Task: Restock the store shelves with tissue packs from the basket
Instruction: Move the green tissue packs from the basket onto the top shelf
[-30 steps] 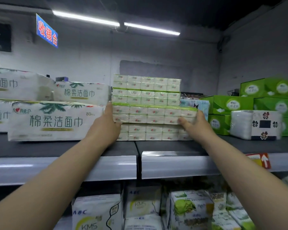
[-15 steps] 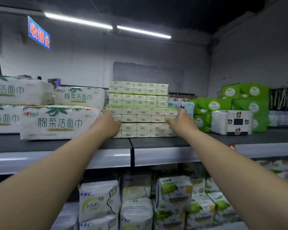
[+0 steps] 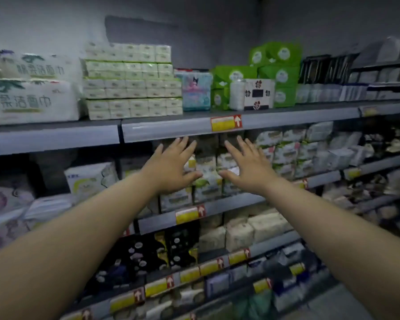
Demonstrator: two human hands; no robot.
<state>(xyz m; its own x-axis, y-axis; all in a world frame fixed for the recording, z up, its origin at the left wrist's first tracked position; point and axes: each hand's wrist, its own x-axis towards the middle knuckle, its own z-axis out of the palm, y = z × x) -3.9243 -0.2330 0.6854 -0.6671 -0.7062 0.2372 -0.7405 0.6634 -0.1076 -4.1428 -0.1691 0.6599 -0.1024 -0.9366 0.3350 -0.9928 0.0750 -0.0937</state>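
Two bare forearms are stretching forward from the bottom corners toward store shelving. The left hand (image 3: 171, 168) and the right hand (image 3: 248, 168) are hovering side by side, backs toward the camera, fingers (image 3: 189, 147) straight and spread apart, holding nothing. The thumbs are pointing toward each other with a gap between them. Behind the hands, blurred white-and-green packets (image 3: 284, 153) are sitting on a middle shelf. The fingertips are ending just under the grey edge of the top shelf (image 3: 166, 131), near a yellow price label (image 3: 225, 123). The stack of tissue packs (image 3: 131, 82) is resting on that top shelf, above and left of the fingers, apart from both hands. Large white packs (image 3: 30, 100) are lying on its left. A blue pack (image 3: 196, 91) and green boxes (image 3: 278, 72) are standing to its right.
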